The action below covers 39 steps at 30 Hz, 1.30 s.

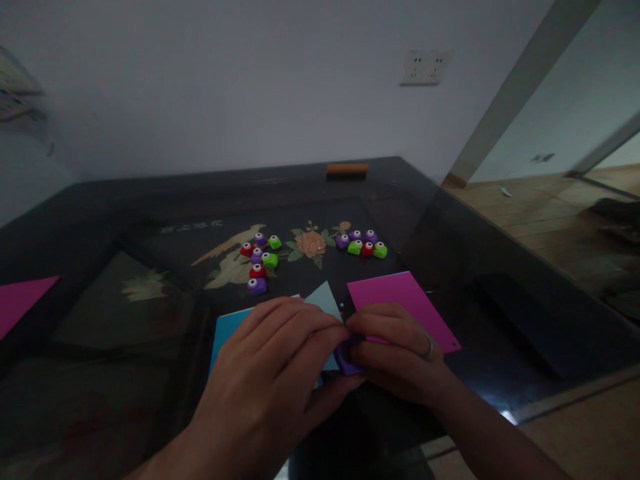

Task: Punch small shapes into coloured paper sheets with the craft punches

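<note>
My left hand [273,360] is closed on a pale blue sheet of paper [325,300], its thumb reaching under a purple craft punch [347,360]. The fingers of my right hand [400,340] are wrapped on that punch, at the right edge of the pale blue paper; its top is mostly hidden by my fingers. Under and behind my left hand lies a brighter blue sheet [226,330]. A magenta sheet [400,297] rests on the table beyond my right hand. Between the sheets is a tiny pale star-shaped cutout [342,305].
Several purple, green and red punches form a left group [257,271] and a right group [368,249] on the dark glossy table [300,190]. An orange-brown roll [347,169] sits at the back edge. Another magenta sheet [23,300] is far left, a dark flat object [520,320] right.
</note>
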Each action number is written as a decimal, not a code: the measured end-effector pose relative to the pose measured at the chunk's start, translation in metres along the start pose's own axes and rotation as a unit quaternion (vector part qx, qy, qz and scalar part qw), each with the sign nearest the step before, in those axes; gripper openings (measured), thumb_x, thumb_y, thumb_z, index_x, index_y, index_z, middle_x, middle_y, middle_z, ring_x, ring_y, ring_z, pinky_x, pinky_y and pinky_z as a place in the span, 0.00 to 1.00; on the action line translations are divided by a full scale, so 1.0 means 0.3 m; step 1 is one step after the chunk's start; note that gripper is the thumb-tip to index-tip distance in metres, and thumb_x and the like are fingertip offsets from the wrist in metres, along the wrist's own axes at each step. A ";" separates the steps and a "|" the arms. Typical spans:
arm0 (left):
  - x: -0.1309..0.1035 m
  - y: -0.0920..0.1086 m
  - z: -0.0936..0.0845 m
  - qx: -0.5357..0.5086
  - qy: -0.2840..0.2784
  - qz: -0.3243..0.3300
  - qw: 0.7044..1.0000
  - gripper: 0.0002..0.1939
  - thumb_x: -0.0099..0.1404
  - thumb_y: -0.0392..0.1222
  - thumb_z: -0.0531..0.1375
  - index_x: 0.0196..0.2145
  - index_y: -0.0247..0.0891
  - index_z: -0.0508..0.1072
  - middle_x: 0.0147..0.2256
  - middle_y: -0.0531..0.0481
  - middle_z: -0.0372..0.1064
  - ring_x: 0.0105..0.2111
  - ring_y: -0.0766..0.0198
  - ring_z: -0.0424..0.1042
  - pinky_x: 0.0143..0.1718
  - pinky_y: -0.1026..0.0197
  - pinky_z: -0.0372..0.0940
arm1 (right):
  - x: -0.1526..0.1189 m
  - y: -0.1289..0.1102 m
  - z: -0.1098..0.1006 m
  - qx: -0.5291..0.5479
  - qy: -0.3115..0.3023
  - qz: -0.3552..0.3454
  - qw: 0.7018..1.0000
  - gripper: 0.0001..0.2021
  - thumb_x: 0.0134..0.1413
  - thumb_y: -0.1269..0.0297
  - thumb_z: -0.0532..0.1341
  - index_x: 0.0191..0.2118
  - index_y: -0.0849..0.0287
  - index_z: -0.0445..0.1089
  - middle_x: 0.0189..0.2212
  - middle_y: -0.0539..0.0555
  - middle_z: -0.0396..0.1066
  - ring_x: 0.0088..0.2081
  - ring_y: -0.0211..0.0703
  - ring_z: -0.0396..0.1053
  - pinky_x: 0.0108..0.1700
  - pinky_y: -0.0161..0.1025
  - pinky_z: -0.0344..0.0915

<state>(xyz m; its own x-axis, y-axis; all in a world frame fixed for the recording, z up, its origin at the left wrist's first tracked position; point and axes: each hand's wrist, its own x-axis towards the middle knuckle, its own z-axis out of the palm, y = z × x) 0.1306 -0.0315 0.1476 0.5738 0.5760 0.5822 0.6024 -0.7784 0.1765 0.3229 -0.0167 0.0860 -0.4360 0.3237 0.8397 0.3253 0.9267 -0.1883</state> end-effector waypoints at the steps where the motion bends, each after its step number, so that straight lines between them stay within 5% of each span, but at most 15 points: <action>1: 0.000 0.000 -0.001 -0.001 0.005 -0.004 1.000 0.06 0.63 0.42 0.59 0.39 0.43 0.69 0.35 0.54 0.76 0.34 0.61 0.75 0.40 0.56 0.71 | -0.001 0.004 0.001 0.000 0.001 -0.002 1.000 0.05 0.58 0.71 0.57 0.41 0.62 0.67 0.39 0.56 0.69 0.44 0.41 0.69 0.43 0.39 0.72; 8: -0.008 0.002 -0.006 -0.006 0.033 -0.008 0.999 0.07 0.63 0.42 0.57 0.40 0.46 0.68 0.35 0.55 0.76 0.34 0.61 0.75 0.42 0.56 0.71 | -0.009 0.022 0.017 0.039 0.040 -0.002 0.998 0.03 0.56 0.71 0.58 0.38 0.61 0.66 0.41 0.56 0.67 0.43 0.42 0.69 0.41 0.41 0.71; 29: -0.011 0.004 0.000 -0.013 0.030 -0.010 0.999 0.05 0.64 0.43 0.57 0.39 0.46 0.68 0.34 0.56 0.75 0.33 0.61 0.74 0.38 0.57 0.71 | 0.010 -0.007 -0.006 -0.026 0.014 -0.007 1.000 0.03 0.57 0.73 0.58 0.37 0.61 0.68 0.38 0.54 0.68 0.40 0.40 0.69 0.40 0.38 0.72; 39: -0.006 -0.001 -0.003 -0.005 0.002 0.017 1.000 0.06 0.64 0.41 0.57 0.37 0.37 0.68 0.33 0.52 0.75 0.33 0.62 0.74 0.40 0.56 0.70 | 0.017 -0.029 -0.041 -0.054 -0.034 -0.016 0.998 0.07 0.60 0.72 0.54 0.38 0.63 0.70 0.34 0.54 0.73 0.44 0.40 0.71 0.45 0.35 0.73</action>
<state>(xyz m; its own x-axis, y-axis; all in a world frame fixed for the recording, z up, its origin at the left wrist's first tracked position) 0.1289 -0.0327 0.1472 0.5919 0.5475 0.5915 0.5766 -0.8004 0.1638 0.3283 -0.0254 0.0982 -0.5020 0.3096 0.8076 0.3967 0.9121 -0.1031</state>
